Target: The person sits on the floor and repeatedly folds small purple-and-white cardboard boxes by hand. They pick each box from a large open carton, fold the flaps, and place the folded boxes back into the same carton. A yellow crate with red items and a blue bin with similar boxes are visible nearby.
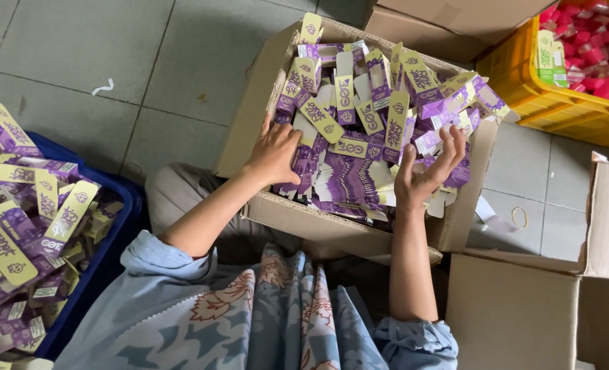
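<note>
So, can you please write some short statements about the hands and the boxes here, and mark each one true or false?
1. Both hands reach into the cardboard box full of purple and yellow flat cartons. True.
2. The left hand lies palm down on the cartons. True.
3. The right hand holds a red bottle. False: it is open, palm turned up, fingers among the cartons.
4. The blue crate at the left contains green cartons. False: it has the same purple and yellow cartons.
5. The yellow crate stands at the upper right. True.
6. The floor is wooden. False: it is grey tile.
</note>
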